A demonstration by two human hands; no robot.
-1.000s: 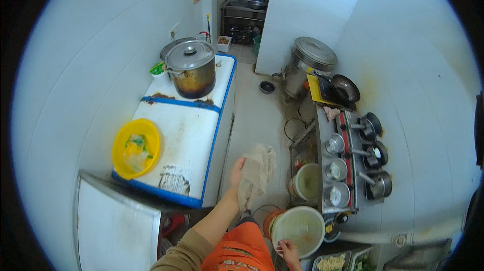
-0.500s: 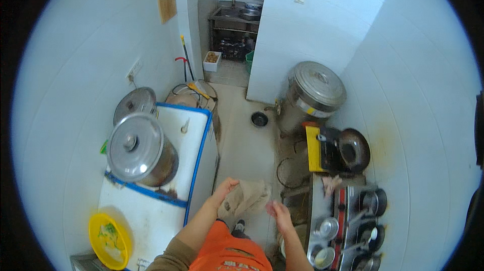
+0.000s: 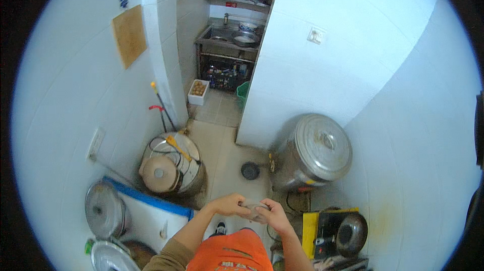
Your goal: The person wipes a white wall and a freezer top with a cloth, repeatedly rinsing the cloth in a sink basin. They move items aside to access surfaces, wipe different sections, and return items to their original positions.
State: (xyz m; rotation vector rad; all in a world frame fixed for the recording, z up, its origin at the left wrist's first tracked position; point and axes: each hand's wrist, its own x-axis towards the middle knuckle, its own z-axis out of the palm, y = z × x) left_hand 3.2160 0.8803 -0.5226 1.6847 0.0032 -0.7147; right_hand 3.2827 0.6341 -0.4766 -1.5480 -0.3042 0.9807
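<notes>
A greyish-beige cloth point(image 3: 253, 210) is bunched up small in front of my orange apron point(image 3: 233, 251). My left hand point(image 3: 229, 205) grips its left side, fingers closed. On the other side my right hand point(image 3: 274, 214) is closed on the same cloth, thumb on top. Fingers cover much of the cloth. Past my hands, a small black bowl point(image 3: 250, 171) lies on the floor.
A large lidded steel drum point(image 3: 322, 147) stands ahead on the right. On the left are a round drum topped with a lidded pot point(image 3: 160, 174) and a blue-edged white chest point(image 3: 151, 215) with pots. A wok point(image 3: 351, 234) is at lower right. Farther off is a sink point(image 3: 222, 36).
The cloth was spread out between my hands and is now bunched. Both hands have come closer together. My view has moved forward, so the drums and sink look nearer.
</notes>
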